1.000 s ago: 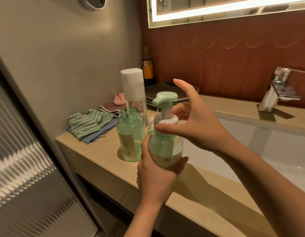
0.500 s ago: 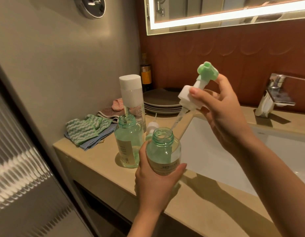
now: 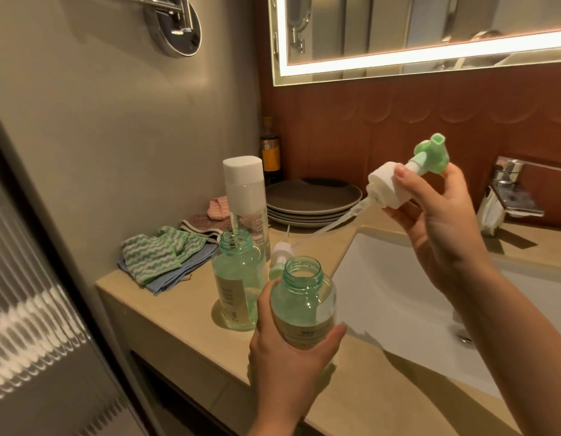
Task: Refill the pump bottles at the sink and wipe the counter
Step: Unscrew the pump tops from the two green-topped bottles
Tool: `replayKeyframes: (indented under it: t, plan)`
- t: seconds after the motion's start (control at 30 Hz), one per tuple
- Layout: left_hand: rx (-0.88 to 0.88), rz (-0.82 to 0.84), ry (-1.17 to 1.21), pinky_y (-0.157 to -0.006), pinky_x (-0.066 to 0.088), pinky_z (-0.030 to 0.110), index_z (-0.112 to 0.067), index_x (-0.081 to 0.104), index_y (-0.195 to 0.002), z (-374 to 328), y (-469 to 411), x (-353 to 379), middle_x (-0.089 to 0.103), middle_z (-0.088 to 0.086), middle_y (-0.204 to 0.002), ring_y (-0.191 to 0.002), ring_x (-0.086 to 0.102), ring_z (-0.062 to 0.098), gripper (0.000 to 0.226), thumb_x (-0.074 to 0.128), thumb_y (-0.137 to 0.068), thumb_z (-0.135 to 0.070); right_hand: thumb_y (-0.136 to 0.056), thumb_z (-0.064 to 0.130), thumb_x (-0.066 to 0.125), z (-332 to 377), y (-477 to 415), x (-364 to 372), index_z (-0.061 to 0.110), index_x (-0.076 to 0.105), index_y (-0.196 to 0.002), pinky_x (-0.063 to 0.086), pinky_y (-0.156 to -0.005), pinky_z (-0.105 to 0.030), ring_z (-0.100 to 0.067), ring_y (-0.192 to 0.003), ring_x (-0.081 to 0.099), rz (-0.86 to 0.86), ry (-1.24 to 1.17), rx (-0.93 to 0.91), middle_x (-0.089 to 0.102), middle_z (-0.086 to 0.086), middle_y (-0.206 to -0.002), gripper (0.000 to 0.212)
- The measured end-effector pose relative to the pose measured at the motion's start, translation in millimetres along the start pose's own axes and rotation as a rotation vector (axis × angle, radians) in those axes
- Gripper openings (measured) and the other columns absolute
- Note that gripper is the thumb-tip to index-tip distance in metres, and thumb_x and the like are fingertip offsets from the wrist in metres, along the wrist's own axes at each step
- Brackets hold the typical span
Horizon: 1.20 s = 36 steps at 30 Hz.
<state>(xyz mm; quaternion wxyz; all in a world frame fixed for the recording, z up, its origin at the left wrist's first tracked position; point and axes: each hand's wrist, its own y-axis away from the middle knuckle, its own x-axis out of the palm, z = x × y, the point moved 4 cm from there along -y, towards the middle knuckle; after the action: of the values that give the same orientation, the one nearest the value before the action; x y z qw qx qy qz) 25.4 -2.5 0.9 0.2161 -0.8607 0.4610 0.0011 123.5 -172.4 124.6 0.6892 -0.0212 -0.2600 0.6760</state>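
- The counter [image 3: 191, 313] runs along the wall with the white sink [image 3: 398, 297] set into it on the right, and the tap [image 3: 509, 190] at the back. Plenty of bare stone near the front edge to park stuff.
- A stack of plates [image 3: 310, 196] sits at the back, with folded cloths [image 3: 161, 258] off to the left for the wiping part, which hasn't started.
- The tall white-capped bottle [image 3: 246, 196] stands behind the others, probably the refill supply, though that's a guess.
- One open green bottle [image 3: 238, 284] stands on the counter, pump off; a loose pump [image 3: 280, 254] lies just behind.
- The left hand [image 3: 288, 357] is wrapped around a second open bottle [image 3: 303, 303], held upright over the counter's front edge.
- The right hand [image 3: 439, 221] pinches the pump head [image 3: 408, 180] by its white collar, tube angled down toward the counter.
- Best move looks like: lay the pump down beside the other one, tube off the cloths since it may drip, and set the bottle flat before pouring so it can't tip.
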Motion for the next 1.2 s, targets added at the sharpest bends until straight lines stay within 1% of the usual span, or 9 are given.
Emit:
replayKeyframes:
  t: [0.13,0.27,0.37,0.5,0.67,0.8,0.9,1.03,1.2]
  plan:
    - [-0.039,0.000,-0.012,-0.087,0.041,0.027,-0.079,0.020,-0.101,-0.9,0.4,-0.6,0.041,-0.039,-0.101,-0.096,0.046,0.005,0.085,0.066,-0.031,-0.070,-0.060,0.032,0.074,1.8,-1.5,-8.3,0.029,0.036,-0.125,0.056,-0.082,-0.035,-0.022,-0.113,0.057,-0.050,0.059,-0.088,0.049,-0.007,-0.127,0.075]
    - [-0.035,-0.017,-0.005,-0.089,0.048,0.034,-0.078,0.023,-0.100,-1.8,-0.5,-0.7,0.044,-0.037,-0.101,-0.098,0.052,0.011,0.085,0.069,-0.030,-0.066,-0.065,0.026,0.081,-3.6,-0.2,-8.3,0.032,0.033,-0.125,0.056,-0.080,-0.023,-0.018,-0.111,0.054,-0.062,0.366,-0.293,0.039,0.003,-0.131,0.077]
    - [-0.042,-0.024,-0.002,-0.089,0.048,0.035,-0.078,0.023,-0.100,-2.3,-0.2,-1.0,0.047,-0.035,-0.100,-0.098,0.053,0.012,0.085,0.069,-0.029,-0.065,-0.068,0.027,0.080,-17.3,0.2,-4.8,0.031,0.040,-0.127,0.052,-0.071,-0.013,-0.011,-0.098,0.055,-0.009,0.584,-0.377,0.048,0.007,-0.117,0.072]
    - [-0.052,-0.018,-0.006,-0.091,0.048,0.038,-0.078,0.021,-0.101,-3.5,0.2,-1.1,0.051,-0.030,-0.103,-0.101,0.055,0.016,0.087,0.068,-0.029,-0.066,-0.069,0.024,0.080,-47.4,4.2,-0.2,0.026,0.047,-0.105,0.047,-0.057,-0.011,-0.009,-0.079,0.054,0.055,0.802,-0.462,0.054,0.001,-0.096,0.049]
    - [-0.067,-0.019,-0.020,-0.092,0.048,0.040,-0.075,0.021,-0.104,-3.1,-0.1,-1.7,0.060,-0.015,-0.113,-0.104,0.058,0.018,0.089,0.068,-0.029,-0.067,-0.074,0.019,0.078,-97.9,2.4,8.0,0.019,0.044,-0.102,0.041,-0.060,-0.016,-0.016,-0.079,0.049,0.131,0.947,-0.396,0.049,0.000,-0.096,0.044]
    - [-0.094,-0.009,-0.038,-0.092,0.048,0.037,-0.079,0.014,-0.102,-2.4,-0.9,-1.6,0.058,-0.021,-0.113,-0.103,0.058,0.013,0.092,0.067,-0.027,-0.068,-0.081,0.017,0.073,-121.8,-1.4,23.9,0.022,0.036,-0.099,0.038,-0.054,-0.015,-0.008,-0.070,0.045,0.229,0.980,-0.358,0.043,0.002,-0.097,0.041]
    - [-0.105,-0.003,-0.040,-0.093,0.048,0.035,-0.078,0.015,-0.104,-0.3,-0.3,-1.2,0.057,-0.024,-0.110,-0.103,0.058,0.010,0.095,0.067,-0.025,-0.070,-0.088,0.024,0.065,-135.9,-3.4,34.2,0.023,0.031,-0.097,0.044,-0.055,-0.025,-0.011,-0.068,0.046,0.324,1.072,-0.305,0.041,0.000,-0.094,0.035]
    - [-0.094,-0.008,-0.048,-0.091,0.048,0.027,-0.080,0.011,-0.105,2.3,-1.4,-0.6,0.052,-0.035,-0.105,-0.100,0.058,0.004,0.100,0.068,-0.024,-0.071,-0.085,0.027,0.068,-154.0,-8.5,46.2,0.029,0.020,-0.090,0.045,-0.058,-0.030,-0.015,-0.068,0.042,0.400,1.233,-0.255,0.035,0.001,-0.092,0.048]
    - [-0.063,-0.050,-0.054,-0.086,0.052,0.027,-0.079,0.015,-0.108,4.3,-0.3,0.5,0.055,-0.037,-0.100,-0.094,0.062,0.002,0.103,0.070,-0.022,-0.070,-0.081,0.023,0.068,-171.6,-11.9,52.9,0.022,0.030,-0.097,0.047,-0.078,-0.033,-0.019,-0.088,0.043,0.511,1.091,-0.089,0.034,-0.002,-0.105,0.042]
